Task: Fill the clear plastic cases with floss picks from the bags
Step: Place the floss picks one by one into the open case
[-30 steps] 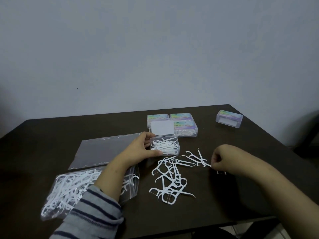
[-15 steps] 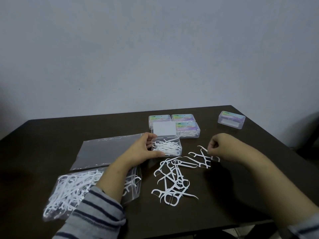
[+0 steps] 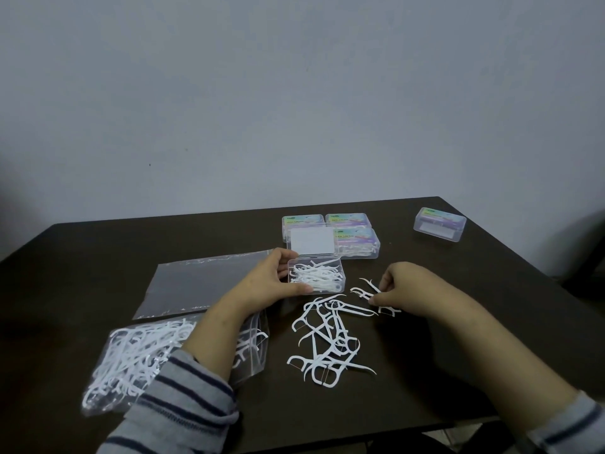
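From the head view, the left hand [image 3: 271, 283] holds the open case [image 3: 316, 277] steady on the dark worktop [image 3: 491, 339], thumb along the near wall and fingers curled round the far left corner; the case is partly filled with white picks and its lid [image 3: 312, 240] stands tipped back behind it. The right hand [image 3: 397, 288] has its grip pinched together on a few floss picks [image 3: 368, 290] just right of the case. The loose pile of picks [image 3: 330, 342] lies in front, near the case, and the fuller bag [image 3: 140, 358] sits at the left under the left forearm, with a flat empty bag [image 3: 203, 283] behind it. Three closed cases [image 3: 357, 242] are clustered behind the open one, and another closed case [image 3: 439, 223] stands well apart at the right.

To do this step well, I judge the pinched picks should be turned to lie the same way as those already inside, then lowered flat, so handles do not snag the rim or tangle. The left hand should keep the light case from sliding.
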